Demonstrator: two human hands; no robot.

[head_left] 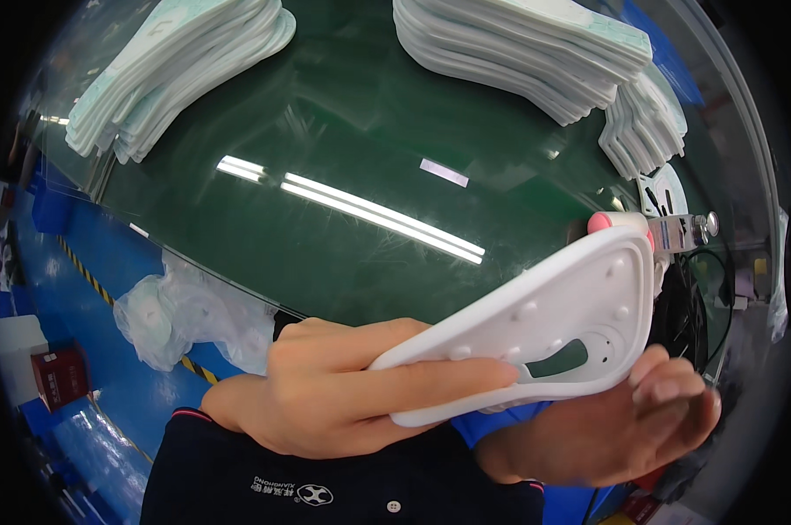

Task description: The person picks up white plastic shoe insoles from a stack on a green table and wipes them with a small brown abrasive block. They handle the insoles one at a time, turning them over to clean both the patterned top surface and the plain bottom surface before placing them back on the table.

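"What is the largest thing before us?"

"The dark green table (352, 114). On it we see a big stack of white panels (518, 52) at the far right, another stack (181, 70) at the far left and a smaller stack (645, 127) beside the first, toward the right edge."

"And the white plastic part (579, 302)?"

"We have it raised over the table's near side, to the right, tilted, with its hollow, studded face showing. It reaches from our left hand (343, 381) up and away to the right."

"How do our hands stand?"

"Our left is closed around the part's narrow left end: one digit lies in the hollow, its tip beside the oval hole, and other fingers pass behind the edge. Our right hand (605, 433) is blurred, its fingers loosely curled just beside the part's near right corner; we cannot tell whether it touches or grips anything."

"Anything smaller?"

"Past the part, at the right, we see a clear bottle (671, 234) beside a pink-ended roller (619, 220)."
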